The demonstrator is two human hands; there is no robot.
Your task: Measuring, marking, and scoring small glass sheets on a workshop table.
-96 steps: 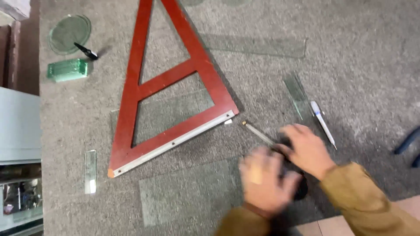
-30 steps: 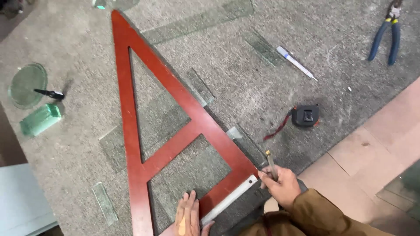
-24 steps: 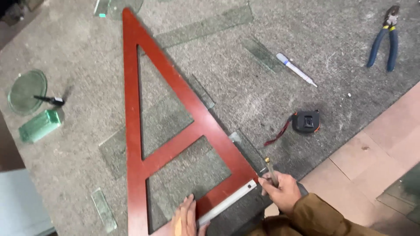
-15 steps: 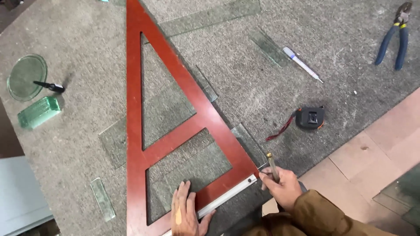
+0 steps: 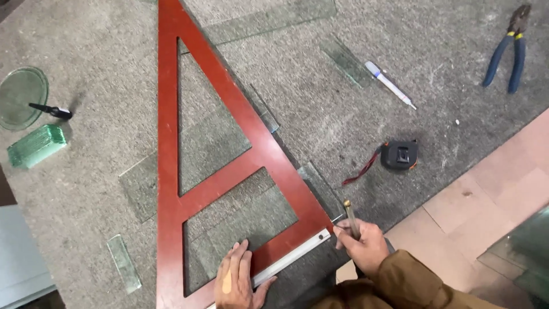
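Pressing flat with spread fingers, the left hand [image 5: 237, 278] rests on the bottom bar of the red triangular square [image 5: 171, 171], which lies over a glass sheet [image 5: 200, 149] ahead of the fingertips. The right hand [image 5: 360, 246] is closed around a glass cutter [image 5: 350, 219], just beside the square's corner.

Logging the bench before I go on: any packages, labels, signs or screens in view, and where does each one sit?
None of those shows clearly.
Nearest thing: black and orange tape measure case, squarish, on the grey felt table right of the red triangular wooden square; its face has a pale patch, too small to tell.
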